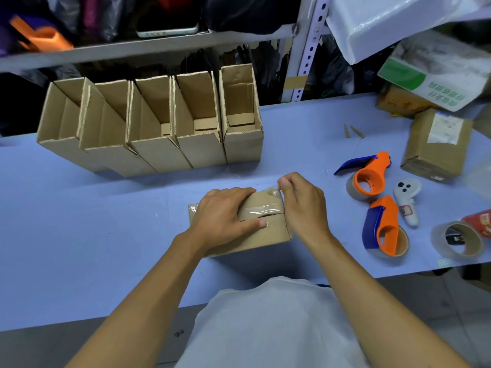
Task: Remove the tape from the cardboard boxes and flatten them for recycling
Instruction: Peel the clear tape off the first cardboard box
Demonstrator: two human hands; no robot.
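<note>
A small closed cardboard box (pixel 268 232) lies on the blue table (pixel 79 235) in front of me. Clear tape (pixel 261 209) runs along its top seam and wraps over the right end. My left hand (pixel 224 213) lies flat on the box's top, fingers straight, pressing it down. My right hand (pixel 303 203) is at the box's right end, thumb and fingers pinching the tape's end at the far right corner. Several open, upright cardboard boxes (pixel 159 123) stand in a row at the back of the table.
Two orange-and-blue tape dispensers (pixel 369 176) (pixel 385 229), a white controller (pixel 406 200) and a loose tape roll (pixel 459 240) lie to the right. Taped parcels (pixel 435 144) sit at the far right. A metal shelf (pixel 132 49) rises behind the table.
</note>
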